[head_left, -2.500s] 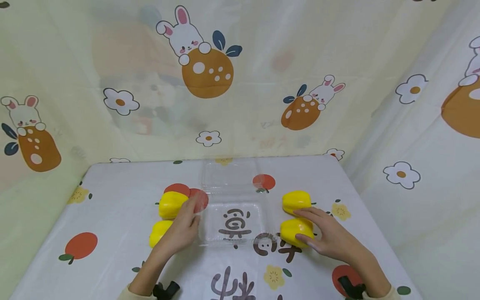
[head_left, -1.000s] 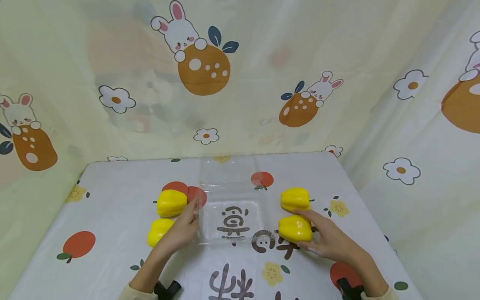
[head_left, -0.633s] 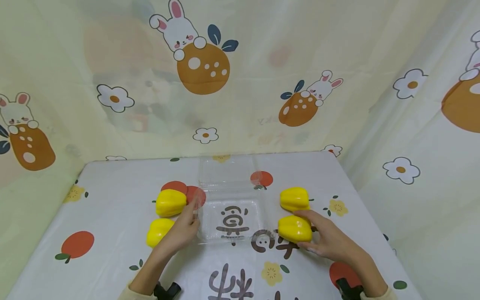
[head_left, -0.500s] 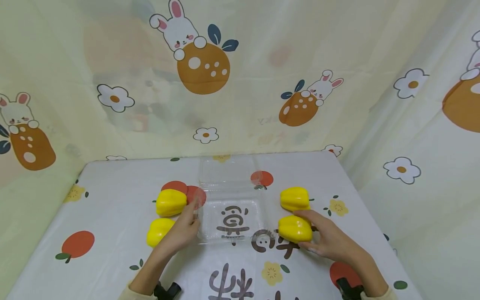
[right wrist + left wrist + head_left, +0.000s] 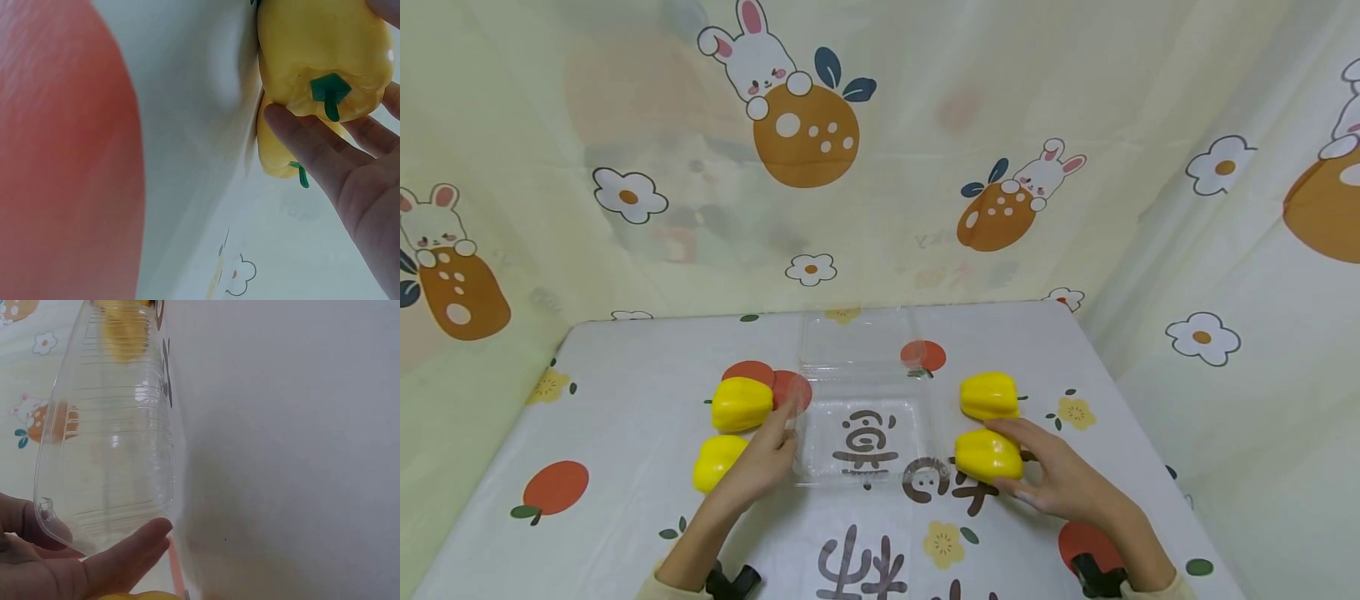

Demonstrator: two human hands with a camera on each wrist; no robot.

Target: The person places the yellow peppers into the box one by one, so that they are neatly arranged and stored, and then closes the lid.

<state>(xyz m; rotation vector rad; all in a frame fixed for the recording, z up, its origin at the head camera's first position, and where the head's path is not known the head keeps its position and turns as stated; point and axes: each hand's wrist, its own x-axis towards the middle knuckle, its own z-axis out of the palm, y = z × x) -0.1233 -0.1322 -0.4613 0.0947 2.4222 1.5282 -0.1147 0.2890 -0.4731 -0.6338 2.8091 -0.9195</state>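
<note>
A clear plastic clamshell box (image 5: 917, 442) lies in the middle of the table, its lid (image 5: 857, 337) folded back away from me. At the box's left wall is my left hand (image 5: 763, 458); in the left wrist view its fingers (image 5: 134, 553) lie straight along the plastic. My right hand (image 5: 1060, 475) holds the nearer right yellow bell pepper (image 5: 988, 455), with fingers on its far side and thumb on its near side. The right wrist view shows this bell pepper's (image 5: 322, 50) green stem facing the palm. Just beyond it sits another yellow bell pepper (image 5: 989, 396).
Left of the box sit two more yellow bell peppers, one farther back (image 5: 741, 404) and one nearer (image 5: 718, 462), the latter partly hidden by my left hand. A white printed cloth (image 5: 632, 400) covers the table. Patterned curtains (image 5: 887, 233) close off the back and sides.
My right thumb has slid from the bell pepper's top to its near edge, and the bell pepper has turned slightly. My left hand stays at the box. The head view has tilted a little.
</note>
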